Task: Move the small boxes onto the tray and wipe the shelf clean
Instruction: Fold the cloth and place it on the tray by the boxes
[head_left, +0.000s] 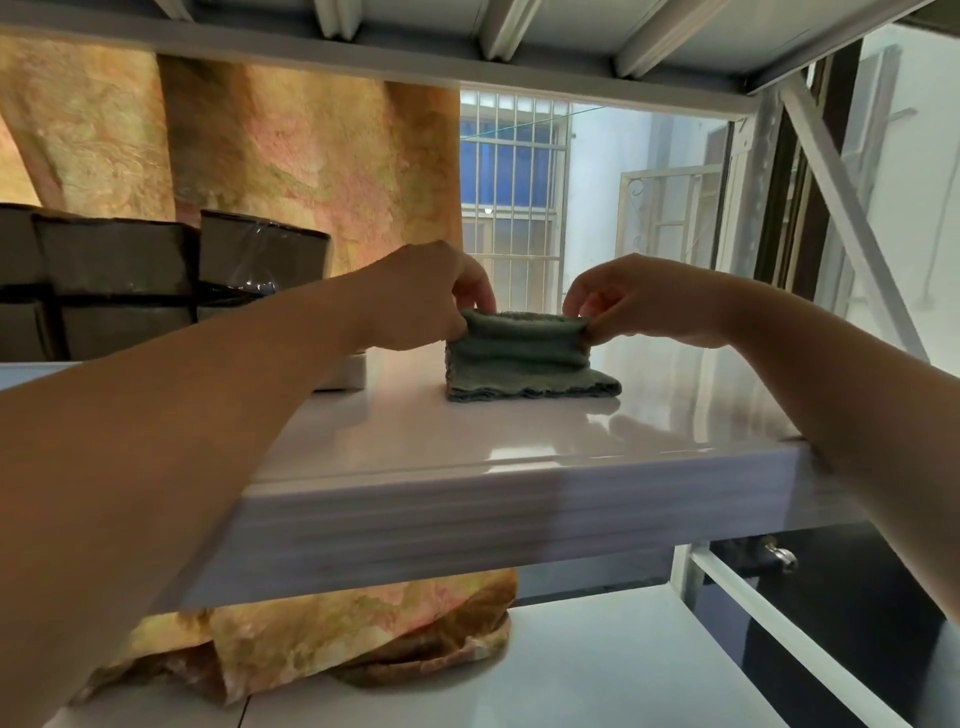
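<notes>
A folded grey-green cloth (524, 364) stands on the glossy white shelf (519, 441), its lower edge lying flat on the surface. My left hand (421, 301) pinches the cloth's upper left corner and my right hand (644, 304) pinches its upper right corner, holding the top edge lifted and stretched between them. Several dark boxes wrapped in clear film (156, 280) sit stacked at the shelf's back left. A white edge, possibly a tray (350, 371), shows just behind my left forearm, mostly hidden.
A patterned orange-pink curtain (291, 161) hangs behind the shelf and bunches on the lower shelf (597, 665). The upper shelf's underside (467, 47) is close overhead. A white diagonal frame brace (841, 208) runs down the right side. A barred window (511, 187) lies behind.
</notes>
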